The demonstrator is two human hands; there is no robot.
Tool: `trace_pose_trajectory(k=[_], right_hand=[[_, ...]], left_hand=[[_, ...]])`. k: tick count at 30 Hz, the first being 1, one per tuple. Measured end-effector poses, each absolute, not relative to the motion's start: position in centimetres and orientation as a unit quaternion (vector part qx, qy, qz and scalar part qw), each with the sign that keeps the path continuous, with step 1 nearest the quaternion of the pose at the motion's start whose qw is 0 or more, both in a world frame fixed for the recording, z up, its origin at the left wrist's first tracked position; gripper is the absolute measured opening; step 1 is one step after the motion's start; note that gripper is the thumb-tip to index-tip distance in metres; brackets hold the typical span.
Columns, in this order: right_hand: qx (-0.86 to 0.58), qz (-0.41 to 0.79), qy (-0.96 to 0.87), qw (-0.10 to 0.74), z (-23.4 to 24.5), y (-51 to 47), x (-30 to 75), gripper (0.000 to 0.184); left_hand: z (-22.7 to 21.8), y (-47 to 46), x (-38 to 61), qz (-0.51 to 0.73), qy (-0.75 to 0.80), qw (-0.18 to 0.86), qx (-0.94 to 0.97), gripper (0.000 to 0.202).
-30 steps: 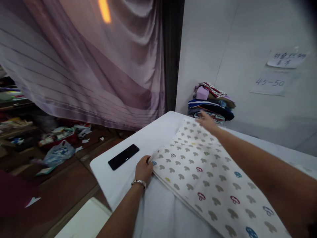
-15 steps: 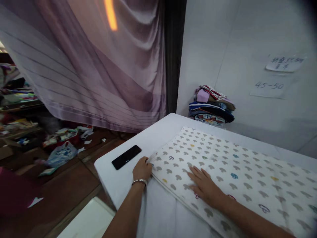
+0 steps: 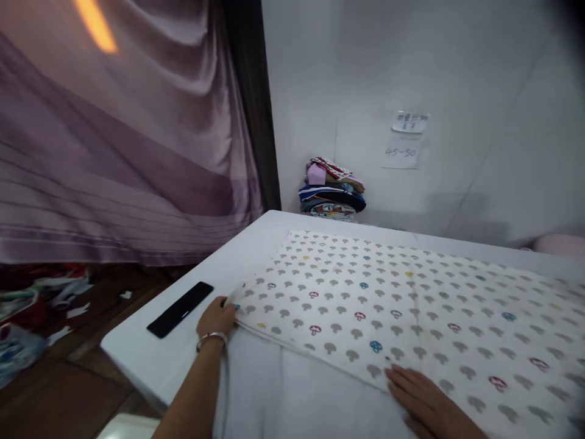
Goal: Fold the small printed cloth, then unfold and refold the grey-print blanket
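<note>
A white cloth [image 3: 338, 274] printed with grey and coloured mushrooms lies spread flat on the white table [image 3: 137, 320], its near edge folded in layers. At the cloth's near left corner, my left hand [image 3: 216, 320], with a bracelet at the wrist, is closed on the fabric; the fingertips are partly hidden. My right hand [image 3: 427, 399] rests flat near the front edge of the cloth, palm down with fingers stretched out. Left of my left hand lies a black phone [image 3: 180, 310] on the table.
A stack of folded fabrics [image 3: 333, 189] stands beyond the table's far edge by the wall. Two paper notes [image 3: 402, 152] are stuck on the wall. A pinkish curtain [image 3: 173, 134] hangs at the left, with bags and scraps [image 3: 21, 344] on the floor below.
My right hand has slid along the cloth toward its front edge and further right. My left hand stays at the corner. The view has turned to the right.
</note>
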State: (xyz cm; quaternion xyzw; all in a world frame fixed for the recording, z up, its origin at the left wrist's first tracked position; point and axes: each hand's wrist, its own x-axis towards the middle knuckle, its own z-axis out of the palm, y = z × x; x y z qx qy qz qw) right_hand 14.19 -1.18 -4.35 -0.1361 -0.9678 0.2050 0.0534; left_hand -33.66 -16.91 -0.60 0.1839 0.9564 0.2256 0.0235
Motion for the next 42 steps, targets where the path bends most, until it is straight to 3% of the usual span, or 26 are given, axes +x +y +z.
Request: trace_pose_trajectory(k=[6,13,19,24,29,33,37,42], right_hand=[[-0.246,0.12,-0.952,0.138,-7.2,0.1,24.2,0.052],[-0.364,0.131,-0.911,0.14,-6.7,1.1,29.9,0.041],[-0.314,0.171,-0.92,0.159,-6.3,1.3,30.9,0.039],[-0.296,0.122,-0.932,0.172,-6.7,1.2,30.8,0.037],[-0.262,0.045,-0.94,0.213,-6.1,1.1,29.4,0.035],[-0.249,0.045,-0.947,0.198,-5.3,1.3,29.1,0.037],[-0.26,0.032,-0.943,0.206,-4.0,1.5,30.6,0.032],[-0.362,0.025,-0.906,0.22,-2.5,2.0,35.0,0.029]], left_hand=[[0.4,-16.6,-32.8,0.19,0.961,0.041,0.196,0.036],[1.1,-15.6,-31.2,0.118,0.972,0.076,0.187,0.047],[1.7,-15.3,-30.3,0.114,0.977,0.04,0.176,0.037],[1.9,-15.2,-30.1,0.09,0.976,0.048,0.192,0.039],[1.3,-15.4,-27.2,0.069,0.958,-0.102,0.26,0.045],[-1.2,-14.2,-21.1,0.102,0.836,-0.199,0.501,0.033],[-3.5,-12.6,-14.3,0.182,0.634,-0.177,0.731,0.028],[-3.7,-10.2,-10.2,0.205,0.477,-0.182,0.835,0.027]])
